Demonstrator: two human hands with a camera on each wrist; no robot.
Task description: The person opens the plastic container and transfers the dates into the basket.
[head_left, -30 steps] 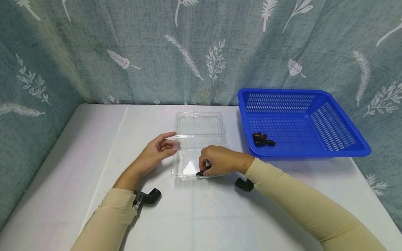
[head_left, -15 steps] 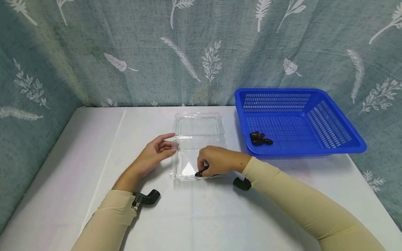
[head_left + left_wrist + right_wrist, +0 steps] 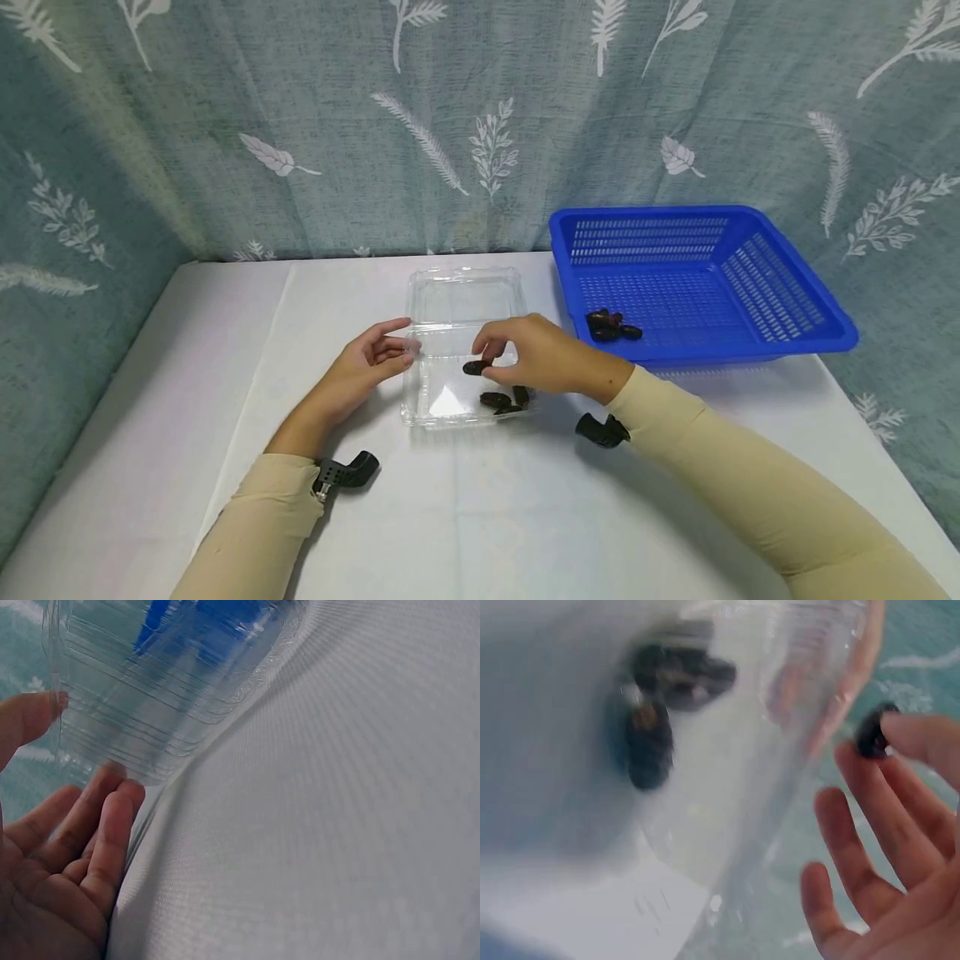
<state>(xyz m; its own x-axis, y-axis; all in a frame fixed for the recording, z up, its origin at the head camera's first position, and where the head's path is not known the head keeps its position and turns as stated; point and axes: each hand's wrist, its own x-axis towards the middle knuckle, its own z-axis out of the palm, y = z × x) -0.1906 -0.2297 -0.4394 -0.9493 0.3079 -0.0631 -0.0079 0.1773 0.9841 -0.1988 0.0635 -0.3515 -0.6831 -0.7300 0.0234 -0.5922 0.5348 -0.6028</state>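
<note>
My right hand (image 3: 536,354) pinches one dark, oval date (image 3: 476,367) between thumb and fingertips, over a clear plastic clamshell box (image 3: 442,421). In the right wrist view that date (image 3: 875,733) is at the thumb tip, the other fingers spread loosely. Several more dates (image 3: 495,400) lie in the box's near right corner, blurred in the right wrist view. The box's lid (image 3: 467,300) is folded back, away from me. My left hand (image 3: 367,362) rests at the box's left side with relaxed fingers; the left wrist view puts its thumb and fingertips right at the plastic edge.
A blue perforated basket (image 3: 705,343) stands at the back right, holding several dark dates (image 3: 611,326) in its near left corner. White cloth (image 3: 487,517) covers the table. Behind it hangs a green leaf-patterned curtain (image 3: 315,108).
My right hand has lifted from the box's near right corner, up and away from me, with a date pinched in it. Dates in that corner now show. The left hand stays at the box.
</note>
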